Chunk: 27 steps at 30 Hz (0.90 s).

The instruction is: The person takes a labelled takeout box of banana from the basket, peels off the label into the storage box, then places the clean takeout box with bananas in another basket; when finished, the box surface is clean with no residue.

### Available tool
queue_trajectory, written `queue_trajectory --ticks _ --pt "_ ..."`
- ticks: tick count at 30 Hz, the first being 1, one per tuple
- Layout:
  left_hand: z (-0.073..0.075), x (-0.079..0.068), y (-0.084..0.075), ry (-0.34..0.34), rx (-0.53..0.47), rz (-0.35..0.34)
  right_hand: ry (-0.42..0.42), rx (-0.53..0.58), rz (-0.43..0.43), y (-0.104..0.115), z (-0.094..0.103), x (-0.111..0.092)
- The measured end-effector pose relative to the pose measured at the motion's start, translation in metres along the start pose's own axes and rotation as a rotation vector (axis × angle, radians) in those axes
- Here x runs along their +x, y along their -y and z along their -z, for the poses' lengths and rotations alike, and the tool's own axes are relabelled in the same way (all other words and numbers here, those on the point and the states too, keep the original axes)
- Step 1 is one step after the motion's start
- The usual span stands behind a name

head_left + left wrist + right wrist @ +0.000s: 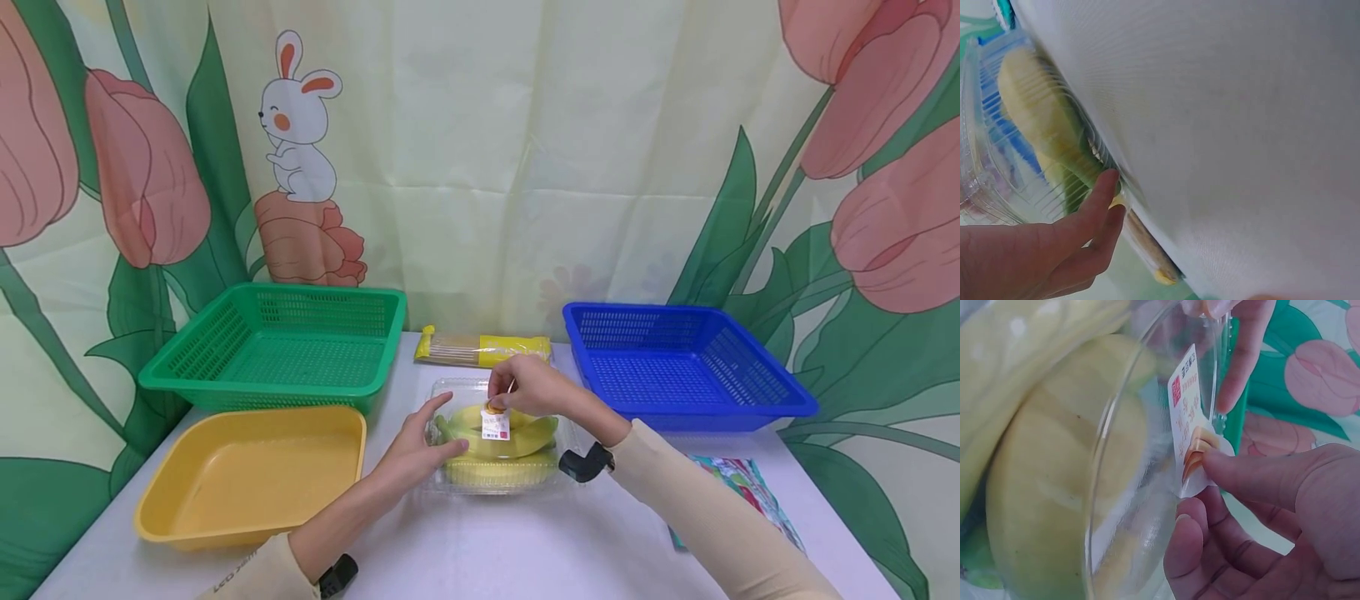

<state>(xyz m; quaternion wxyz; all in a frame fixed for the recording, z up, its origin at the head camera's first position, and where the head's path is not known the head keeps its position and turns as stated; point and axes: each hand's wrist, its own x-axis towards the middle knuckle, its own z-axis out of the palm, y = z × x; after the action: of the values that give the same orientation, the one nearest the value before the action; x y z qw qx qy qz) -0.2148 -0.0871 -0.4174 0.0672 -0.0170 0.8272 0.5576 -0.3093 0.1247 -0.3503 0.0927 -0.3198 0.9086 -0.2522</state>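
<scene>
A clear plastic clamshell box (498,487) holding yellow-green bananas (517,446) stands in the middle of the table. On its lid is a white sticker label (495,427) with red print and an orange picture. My right hand (534,385) pinches the label's far edge between thumb and fingers; in the right wrist view that edge (1194,481) stands lifted off the lid. My left hand (417,450) rests against the box's left side, thumb over the lid. Seen from the left wrist, its fingers (1094,209) reach fairly straight along the ribbed side wall.
Behind the box lies a yellow-and-clear packet of dry noodles (480,350). At left stand a green basket (367,387) and a yellow tub (247,475); a blue basket (697,417) stands back right. A colourful flat packet (750,492) lies partly under the right forearm.
</scene>
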Motion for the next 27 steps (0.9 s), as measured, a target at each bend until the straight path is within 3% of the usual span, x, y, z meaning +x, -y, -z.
queue_trajectory --ticks 12,27 --pt "-0.0013 -0.0003 -0.0005 -0.011 0.023 0.005 0.018 0.022 -0.001 0.0002 -0.0009 -0.0027" --pt "-0.0033 -0.0007 -0.0022 -0.024 0.042 -0.006 0.04 0.128 0.065 -0.0059 -0.0008 -0.0072"
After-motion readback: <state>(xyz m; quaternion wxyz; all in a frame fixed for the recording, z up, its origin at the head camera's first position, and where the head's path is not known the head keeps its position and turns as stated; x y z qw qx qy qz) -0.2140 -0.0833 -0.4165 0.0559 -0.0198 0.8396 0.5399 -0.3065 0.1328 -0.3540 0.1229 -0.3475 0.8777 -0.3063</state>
